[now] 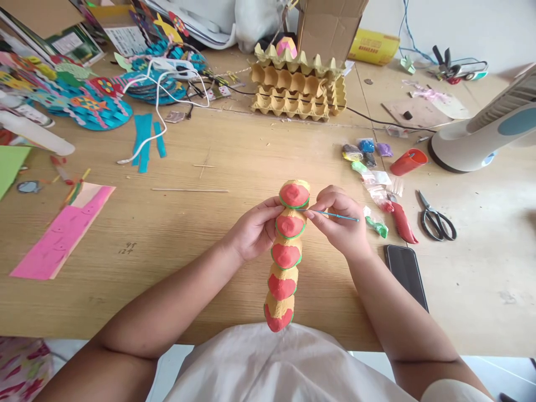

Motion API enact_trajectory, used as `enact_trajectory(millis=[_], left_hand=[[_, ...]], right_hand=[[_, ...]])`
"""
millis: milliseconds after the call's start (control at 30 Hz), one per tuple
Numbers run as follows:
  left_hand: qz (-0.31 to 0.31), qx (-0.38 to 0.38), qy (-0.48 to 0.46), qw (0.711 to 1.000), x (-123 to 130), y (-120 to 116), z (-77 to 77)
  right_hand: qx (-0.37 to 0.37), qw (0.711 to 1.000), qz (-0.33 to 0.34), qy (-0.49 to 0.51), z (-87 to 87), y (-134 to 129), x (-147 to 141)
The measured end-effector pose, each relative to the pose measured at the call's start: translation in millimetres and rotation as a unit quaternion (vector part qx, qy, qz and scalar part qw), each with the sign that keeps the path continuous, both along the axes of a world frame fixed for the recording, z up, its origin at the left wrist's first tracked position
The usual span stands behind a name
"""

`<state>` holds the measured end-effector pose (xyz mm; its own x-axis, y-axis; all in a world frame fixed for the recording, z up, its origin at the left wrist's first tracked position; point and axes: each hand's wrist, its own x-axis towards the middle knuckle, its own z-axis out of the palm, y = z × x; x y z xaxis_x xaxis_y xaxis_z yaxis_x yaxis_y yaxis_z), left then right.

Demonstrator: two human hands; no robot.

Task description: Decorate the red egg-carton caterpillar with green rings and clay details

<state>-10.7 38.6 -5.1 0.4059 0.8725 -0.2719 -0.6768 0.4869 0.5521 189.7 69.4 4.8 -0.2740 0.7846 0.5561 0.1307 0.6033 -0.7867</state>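
Five red, green-rimmed domes on one tan molded-cardboard strip [287, 255], held close to the near edge of the worktop [201, 251].
Probably light, stiffish but easily dented, it suits a gentle hold in the dips: the left hand [257, 229] pinches its far end between fingers, the right hand [340, 220] pinches a thin blue stick [341, 216] against it. More room leftward; a black phone [405, 273] bounds the right.

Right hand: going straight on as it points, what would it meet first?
Probably the red-painted strip, just left of the right hand; depth leaves unclear whether they already touch.
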Motion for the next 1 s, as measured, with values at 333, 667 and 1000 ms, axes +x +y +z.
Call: enact_trajectory(millis=[333,667,1000], left_hand=[[-0.020,0.016,0.012,1.000,-1.6,0.6,-4.1],[-0.037,0.016,0.016,0.999,-0.3,-0.4,-4.5],[-0.037,0.022,0.010,0.999,-0.3,0.0,-4.6]], right_hand=[[0.057,0.997,-0.039,-0.034,1.0,-2.8,-2.3],[0.055,0.997,-0.045,-0.015,-1.2,-2.8,-4.7],[0.017,0.999,-0.027,-0.005,0.0,-1.6,-2.2]])
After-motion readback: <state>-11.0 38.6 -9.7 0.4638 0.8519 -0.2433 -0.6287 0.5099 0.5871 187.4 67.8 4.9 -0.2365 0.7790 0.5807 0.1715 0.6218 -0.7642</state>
